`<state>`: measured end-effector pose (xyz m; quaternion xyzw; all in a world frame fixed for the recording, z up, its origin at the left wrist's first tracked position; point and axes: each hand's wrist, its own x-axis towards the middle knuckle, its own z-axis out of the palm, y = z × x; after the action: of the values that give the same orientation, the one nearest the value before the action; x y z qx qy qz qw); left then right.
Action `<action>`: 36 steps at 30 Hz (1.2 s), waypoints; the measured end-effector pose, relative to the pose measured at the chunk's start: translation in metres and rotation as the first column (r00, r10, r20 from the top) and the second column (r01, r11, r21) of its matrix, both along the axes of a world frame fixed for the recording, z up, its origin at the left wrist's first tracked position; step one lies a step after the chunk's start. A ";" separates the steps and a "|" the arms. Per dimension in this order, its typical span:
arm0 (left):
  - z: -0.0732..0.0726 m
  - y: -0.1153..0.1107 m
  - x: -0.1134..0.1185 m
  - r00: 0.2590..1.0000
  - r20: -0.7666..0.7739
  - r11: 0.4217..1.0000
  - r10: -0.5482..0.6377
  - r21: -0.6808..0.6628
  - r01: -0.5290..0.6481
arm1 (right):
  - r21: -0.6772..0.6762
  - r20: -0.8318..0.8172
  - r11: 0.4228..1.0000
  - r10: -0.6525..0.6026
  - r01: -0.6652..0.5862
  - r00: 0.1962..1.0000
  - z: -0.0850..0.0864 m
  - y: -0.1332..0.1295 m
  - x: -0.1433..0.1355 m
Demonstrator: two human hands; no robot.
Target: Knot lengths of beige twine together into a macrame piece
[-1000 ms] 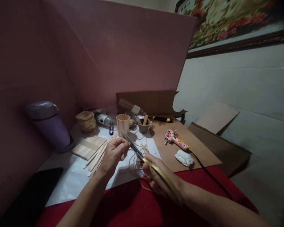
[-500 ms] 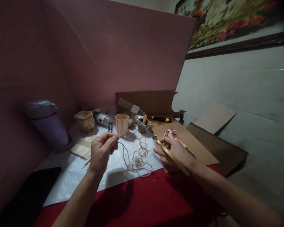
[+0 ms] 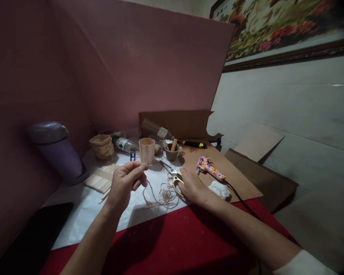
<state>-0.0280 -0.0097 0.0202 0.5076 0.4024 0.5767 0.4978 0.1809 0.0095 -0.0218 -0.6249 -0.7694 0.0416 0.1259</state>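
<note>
My left hand (image 3: pixel 129 179) is closed in a pinch on the end of a piece of twine (image 3: pixel 151 193), left of centre. To its right, my right hand (image 3: pixel 190 185) is closed on the gold-handled scissors (image 3: pixel 174 177), whose slightly parted blades point up and left. Loops of twine lie tangled on the white sheet between and below the hands. Behind them stands a scalloped wooden-stick cup (image 3: pixel 146 151). A small brown pot (image 3: pixel 172 152) with short sticks in it is just beyond the scissors.
On the cardboard (image 3: pixel 237 177) lie a patterned glue gun (image 3: pixel 210 168), a white cloth (image 3: pixel 219 190) and a yellow-black cutter (image 3: pixel 193 144). Stick bundle (image 3: pixel 101 179), woven basket (image 3: pixel 102 147), plastic bottle (image 3: pixel 124 144) and purple tumbler (image 3: pixel 59 152) are on the left.
My right hand has moved left and down with the scissors, which now sit over the twine, uncovering the glue gun and cloth. My left hand has barely moved.
</note>
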 end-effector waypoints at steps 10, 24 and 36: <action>0.003 -0.005 0.005 0.953 0.210 0.965 -0.220 -0.098 0.245 | 0.104 -0.128 0.988 0.123 -0.110 0.984 0.020 -0.007 -0.018; 0.005 0.010 -0.021 0.863 0.501 0.996 0.067 -0.084 -0.029 | -0.198 -0.923 0.805 0.039 -0.559 0.383 0.040 -0.010 -0.035; -0.016 0.019 -0.011 0.964 0.259 0.957 0.063 -0.289 0.015 | 0.006 -0.904 0.814 -0.243 -0.581 -0.351 0.038 0.022 0.005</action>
<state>-0.0388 0.0095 0.0040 0.3430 0.4178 0.5807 0.6088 0.1858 0.0317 0.0167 -0.1892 -0.3833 0.7421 0.5163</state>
